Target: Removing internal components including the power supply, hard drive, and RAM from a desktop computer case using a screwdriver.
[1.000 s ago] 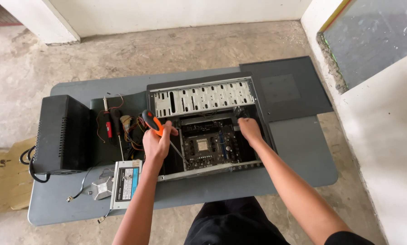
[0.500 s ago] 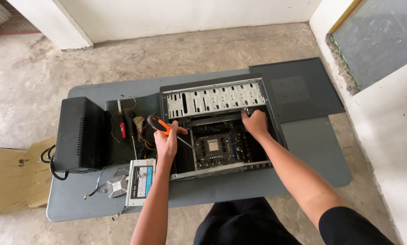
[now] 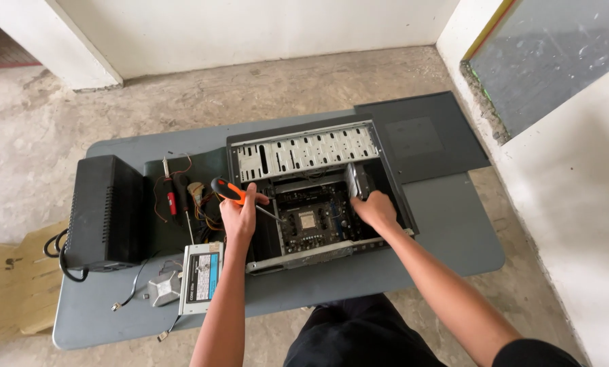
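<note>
An open computer case (image 3: 304, 151) lies on its side on a grey table (image 3: 447, 231), with the motherboard (image 3: 311, 221) showing inside. My left hand (image 3: 240, 216) grips an orange-and-black screwdriver (image 3: 228, 191) over the case's left wall, its shaft pointing down toward the board. My right hand (image 3: 373, 207) reaches into the right side of the case and rests by a metal drive bracket (image 3: 359, 180); whether it grips anything is hidden.
A black box-shaped unit (image 3: 107, 211) with a cable stands at the table's left. A power supply (image 3: 201, 277), a silver heatsink (image 3: 163, 289), loose wires and a red tool (image 3: 171, 202) lie near it. A dark side panel (image 3: 423, 136) rests at the back right. Cardboard (image 3: 9, 289) lies on the floor.
The view has shifted slightly. My left hand stays at the case's left wall with the screwdriver; my right hand remains inside the case's right side, a little lower.
</note>
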